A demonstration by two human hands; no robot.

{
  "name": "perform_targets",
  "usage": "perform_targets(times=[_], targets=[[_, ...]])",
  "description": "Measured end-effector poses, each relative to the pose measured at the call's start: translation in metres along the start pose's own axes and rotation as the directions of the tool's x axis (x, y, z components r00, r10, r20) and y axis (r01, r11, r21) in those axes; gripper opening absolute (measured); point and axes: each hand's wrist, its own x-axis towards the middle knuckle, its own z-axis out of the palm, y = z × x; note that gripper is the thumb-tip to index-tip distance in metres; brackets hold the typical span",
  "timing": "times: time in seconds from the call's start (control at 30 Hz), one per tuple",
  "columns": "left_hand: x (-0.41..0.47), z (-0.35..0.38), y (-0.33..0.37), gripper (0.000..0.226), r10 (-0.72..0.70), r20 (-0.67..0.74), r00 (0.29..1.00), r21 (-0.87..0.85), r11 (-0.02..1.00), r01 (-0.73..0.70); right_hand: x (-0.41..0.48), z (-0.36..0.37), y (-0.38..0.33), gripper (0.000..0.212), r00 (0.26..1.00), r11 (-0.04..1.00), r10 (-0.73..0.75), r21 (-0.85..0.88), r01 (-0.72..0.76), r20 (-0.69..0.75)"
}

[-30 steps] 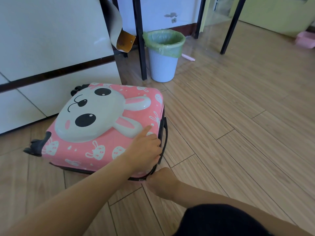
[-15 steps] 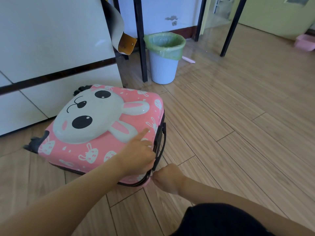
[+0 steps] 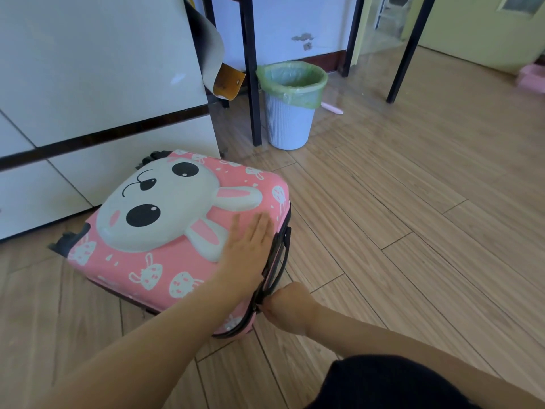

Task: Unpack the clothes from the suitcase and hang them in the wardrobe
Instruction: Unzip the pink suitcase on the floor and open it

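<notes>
Ideally the flat left hand (image 3: pixel 250 246) steadies the pink hard-shell rabbit suitcase (image 3: pixel 165 270) while the right hand (image 3: pixel 290 311), pinching its 5 o'clock zip (image 3: pixel 233 332), pulls evenly

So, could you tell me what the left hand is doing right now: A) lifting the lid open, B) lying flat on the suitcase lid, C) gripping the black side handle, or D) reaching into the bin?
B: the left hand lies flat, fingers straight, on the lid of the closed pink suitcase.
</notes>
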Motion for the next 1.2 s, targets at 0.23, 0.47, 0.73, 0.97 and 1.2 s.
perform_targets(times=[0.23,0.47,0.73,0.97,1.2], targets=[[-0.011,0.0,-0.002,0.08,-0.058,0.103,0.993,-0.016,0.998,0.06,0.004,-0.004,0.009,0.028,0.999,0.999,0.03,0.016,-0.029,-0.028],[-0.041,-0.005,-0.002,0.092,-0.001,0.142,0.99,0.053,0.999,-0.007,0.011,-0.011,0.011,0.041,0.991,0.99,0.137,0.025,-0.137,0.012],[-0.03,-0.002,0.002,0.1,-0.052,0.027,0.998,0.031,0.998,0.051,0.018,-0.013,0.021,0.045,0.977,0.978,0.21,-0.005,-0.21,0.028],[0.009,0.009,0.004,0.094,-0.063,-0.108,0.992,-0.013,0.998,0.062,0.02,-0.008,0.024,0.044,0.981,0.983,0.183,-0.027,-0.181,0.068],[0.031,0.009,0.007,0.081,-0.126,-0.06,0.99,-0.06,0.991,0.122,0.021,-0.003,0.031,0.04,0.978,0.983,0.184,-0.04,-0.181,0.1]])
